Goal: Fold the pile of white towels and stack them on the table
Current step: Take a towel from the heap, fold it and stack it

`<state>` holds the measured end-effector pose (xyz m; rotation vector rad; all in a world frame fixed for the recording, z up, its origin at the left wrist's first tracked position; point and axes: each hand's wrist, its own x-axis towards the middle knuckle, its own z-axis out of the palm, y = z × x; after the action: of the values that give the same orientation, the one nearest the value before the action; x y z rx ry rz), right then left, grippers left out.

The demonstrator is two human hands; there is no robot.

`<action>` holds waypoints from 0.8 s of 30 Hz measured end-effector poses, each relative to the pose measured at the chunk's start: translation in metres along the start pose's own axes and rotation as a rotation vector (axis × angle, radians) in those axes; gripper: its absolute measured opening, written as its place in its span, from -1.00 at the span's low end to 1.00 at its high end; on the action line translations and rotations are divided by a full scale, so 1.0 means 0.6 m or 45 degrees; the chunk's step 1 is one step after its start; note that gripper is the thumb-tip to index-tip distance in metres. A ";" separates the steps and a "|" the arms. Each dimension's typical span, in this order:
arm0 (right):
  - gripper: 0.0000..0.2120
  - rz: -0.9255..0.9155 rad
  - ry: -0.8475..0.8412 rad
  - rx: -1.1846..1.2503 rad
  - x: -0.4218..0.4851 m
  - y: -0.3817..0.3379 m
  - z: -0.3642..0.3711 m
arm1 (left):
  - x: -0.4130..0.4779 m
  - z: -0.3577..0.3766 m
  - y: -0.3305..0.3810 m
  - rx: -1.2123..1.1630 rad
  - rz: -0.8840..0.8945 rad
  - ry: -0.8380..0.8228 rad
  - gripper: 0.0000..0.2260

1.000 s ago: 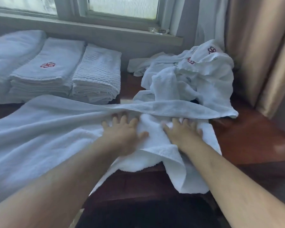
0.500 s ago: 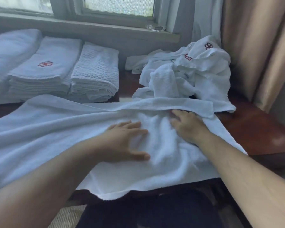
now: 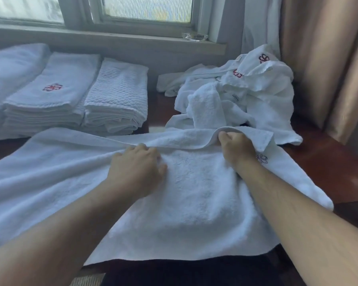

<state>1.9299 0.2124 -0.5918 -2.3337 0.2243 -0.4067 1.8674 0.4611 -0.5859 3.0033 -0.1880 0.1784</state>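
We have three folded stacks (image 3: 56,100) at the table's (image 3: 329,162) far left, and a loose pile (image 3: 246,96) at far right remains. One towel (image 3: 184,203) lies spread before us; our right hand (image 3: 235,147) pinches its far fold, our left hand (image 3: 136,170) rests curled on it.

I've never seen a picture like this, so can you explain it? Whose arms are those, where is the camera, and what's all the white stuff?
The camera sits on a person's head and looks down, so the arms are that person's own. A big white towel is spread on the dark wooden table. The right hand grips the towel's far edge. The left hand rests on the towel with curled fingers; whether it pinches cloth I cannot tell. Behind lie folded towel stacks and an unfolded pile.
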 end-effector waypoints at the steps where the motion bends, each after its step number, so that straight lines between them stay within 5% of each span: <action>1: -0.58 0.024 0.022 0.020 0.007 0.004 -0.004 | 0.013 -0.001 0.010 0.001 0.043 0.102 -0.61; 3: -0.54 0.105 0.151 0.086 0.021 0.017 -0.019 | 0.042 0.002 0.031 -0.045 0.225 0.295 -0.56; 6: -0.48 0.320 0.469 0.233 0.038 0.048 -0.047 | 0.087 0.022 0.053 -0.104 0.303 0.268 -0.52; 11: -0.62 0.651 0.438 0.475 0.076 0.076 -0.073 | 0.114 0.056 0.050 -0.289 0.257 0.442 -0.84; 15: -0.82 0.555 0.388 0.739 0.084 0.094 -0.069 | 0.113 0.054 0.043 -0.376 0.329 0.609 -0.86; 19: -0.72 0.343 0.794 0.524 0.078 0.086 -0.060 | 0.096 0.026 0.062 -0.398 0.476 0.955 -0.88; 21: -0.71 0.320 0.920 0.417 0.079 0.087 -0.064 | 0.082 0.022 0.066 -0.438 0.575 0.916 -0.88; 24: -0.80 0.388 0.823 0.510 0.079 0.089 -0.071 | 0.065 0.032 0.073 -0.331 0.607 0.543 -0.78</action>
<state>1.9570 0.1338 -0.5902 -1.6817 0.7240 -0.9457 1.9021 0.4107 -0.5947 2.5369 -0.8028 0.7616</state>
